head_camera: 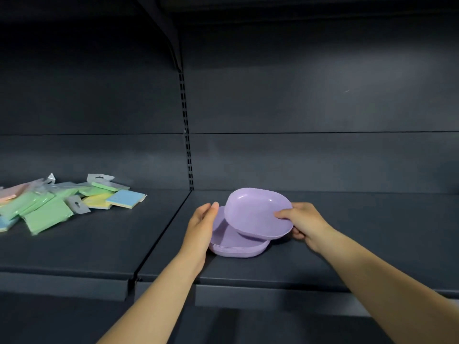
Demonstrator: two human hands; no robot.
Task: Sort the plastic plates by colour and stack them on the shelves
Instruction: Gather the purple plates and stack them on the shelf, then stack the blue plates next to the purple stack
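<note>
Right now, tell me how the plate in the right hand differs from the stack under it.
The single plate is tilted and lifted, pinched at its rim by the right hand; the purple stack lies flat on the shelf. The plate is one piece; the stack holds several nested plates. The left hand rests against the stack only. Both are the same lilac, rounded-square shape.

A stack of lilac plates (237, 245), square with rounded corners and shallow, sits on the dark grey shelf (335, 244) just right of the upright post. One more lilac plate (255, 216) of the same shape is tilted above the stack, its hollow facing up and leftward, its lower edge over the stack's right side
</note>
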